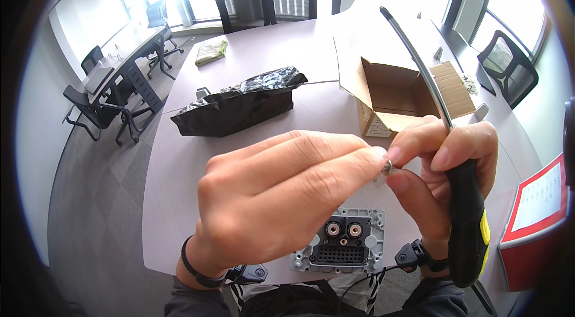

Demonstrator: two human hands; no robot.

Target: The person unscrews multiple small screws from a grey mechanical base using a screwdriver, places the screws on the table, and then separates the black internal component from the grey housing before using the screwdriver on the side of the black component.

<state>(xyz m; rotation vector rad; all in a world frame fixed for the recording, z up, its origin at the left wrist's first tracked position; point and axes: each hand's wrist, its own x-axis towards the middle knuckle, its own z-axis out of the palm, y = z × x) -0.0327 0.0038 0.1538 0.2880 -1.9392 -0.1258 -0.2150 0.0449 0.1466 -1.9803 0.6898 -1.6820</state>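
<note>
My left hand [272, 191] is closed in a pinch, its fingertips meeting those of my right hand [428, 200] around a small shiny metal screw [387, 167]. The fingers partly hide the screw. My right hand also grips a screwdriver [468, 227] with a black and yellow handle; its long metal shaft points up and leans left. Below the hands, near the table's front edge, lies a light grey plate [376, 260] carrying a black connector block [342, 247]. Two round metal-ringed terminals and a grid of small holes show on the block, while my left hand covers its upper left.
A black plastic bag [239, 107] lies on the pale table [179, 197], with an open cardboard box [395, 92] to its right. A green packet [211, 53] sits farther back. At the right stands a red-framed sheet holder [533, 215]. An office chair [266, 2] is behind the table.
</note>
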